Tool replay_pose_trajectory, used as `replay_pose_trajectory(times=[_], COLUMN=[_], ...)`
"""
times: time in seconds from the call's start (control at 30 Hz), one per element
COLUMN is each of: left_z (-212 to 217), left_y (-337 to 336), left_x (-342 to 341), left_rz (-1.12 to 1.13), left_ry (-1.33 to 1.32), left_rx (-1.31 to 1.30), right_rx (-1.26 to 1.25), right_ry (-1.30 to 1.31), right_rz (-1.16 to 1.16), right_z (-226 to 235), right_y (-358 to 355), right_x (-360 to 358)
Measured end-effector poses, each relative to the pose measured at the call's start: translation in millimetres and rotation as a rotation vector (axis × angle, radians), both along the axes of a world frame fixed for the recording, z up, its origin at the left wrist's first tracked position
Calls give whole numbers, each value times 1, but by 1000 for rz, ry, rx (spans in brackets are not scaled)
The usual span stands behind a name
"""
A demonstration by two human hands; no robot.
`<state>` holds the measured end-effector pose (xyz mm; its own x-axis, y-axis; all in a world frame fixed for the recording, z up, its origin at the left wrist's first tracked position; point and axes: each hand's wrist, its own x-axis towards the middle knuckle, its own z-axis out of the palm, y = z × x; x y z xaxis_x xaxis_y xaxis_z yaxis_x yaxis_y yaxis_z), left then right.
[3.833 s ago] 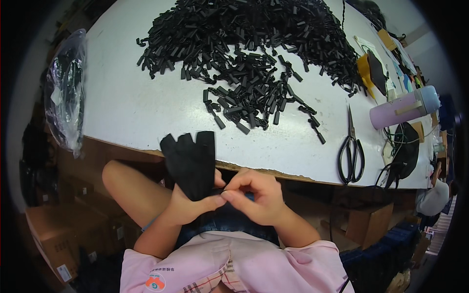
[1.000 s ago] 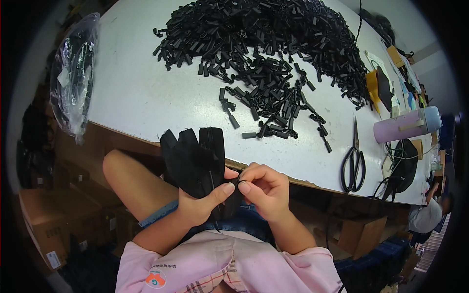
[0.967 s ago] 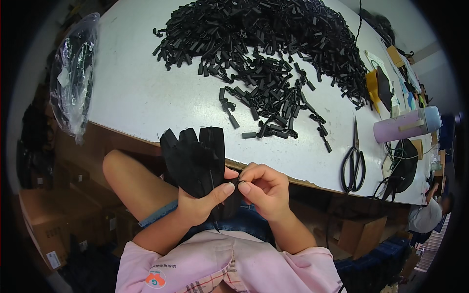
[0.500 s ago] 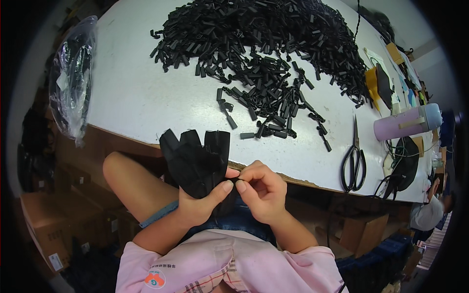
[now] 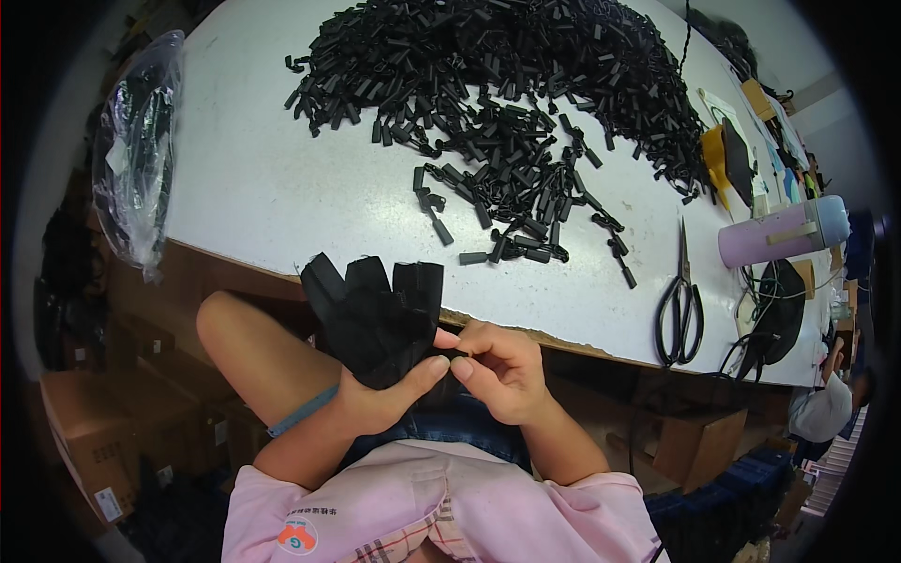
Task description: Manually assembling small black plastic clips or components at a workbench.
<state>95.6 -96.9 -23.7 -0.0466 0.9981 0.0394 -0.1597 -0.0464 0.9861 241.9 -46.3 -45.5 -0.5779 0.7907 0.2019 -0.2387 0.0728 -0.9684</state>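
A black fabric piece [image 5: 375, 314], with several finger-like flaps spread at its far end, hangs over my lap by the table's front edge. My left hand [image 5: 394, 389] is closed around its near right side, thumb on top. Close beside it, my right hand [image 5: 502, 371] is pinched, thumb against forefinger, at the fabric's edge by the left fingertips. Whatever lies between those right fingertips is too small to make out. Across the table spreads a large heap of small black plastic pullers with cord loops [image 5: 507, 56]; a few lie loose nearer to me.
Black-handled scissors [image 5: 678, 319] lie right of my hands, points away. Beyond them are a lilac bottle [image 5: 765, 239] on its side and a black cloth mask [image 5: 774, 319]. A clear plastic bag [image 5: 139, 159] hangs over the left edge. Cardboard boxes [image 5: 122, 432] stand below left.
Both hands keep their hold, with the right hand shifted slightly left and nearer to me. The fabric's flaps have tilted and spread a little. The things on the table have stayed put.
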Motion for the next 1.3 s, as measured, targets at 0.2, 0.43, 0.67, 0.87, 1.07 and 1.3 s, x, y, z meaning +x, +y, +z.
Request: replay_pose_trajectory(times=[0.2, 0.43, 0.67, 0.87, 1.07, 1.3], left_z=[-7, -5, -1, 1, -7, -7], left_y=[-4, -2, 1, 1, 0, -5], left_x=[-2, -3, 1, -10, -17, 1], left_rz=[28, 10, 170, 5, -129, -3], left_ry=[20, -134, -119, -86, -324, -216], left_rx=[48, -176, -105, -278, -257, -122], right_rx=[-221, 159, 254, 639, 186, -14], right_ry=[7, -131, -355, -276, -114, -25], right_rz=[25, -200, 331, -335, -110, -73], right_z=[3, 12, 21, 26, 22, 12], right_y=[-7, -6, 11, 5, 0, -5], right_x=[-1, -6, 2, -15, -2, -4])
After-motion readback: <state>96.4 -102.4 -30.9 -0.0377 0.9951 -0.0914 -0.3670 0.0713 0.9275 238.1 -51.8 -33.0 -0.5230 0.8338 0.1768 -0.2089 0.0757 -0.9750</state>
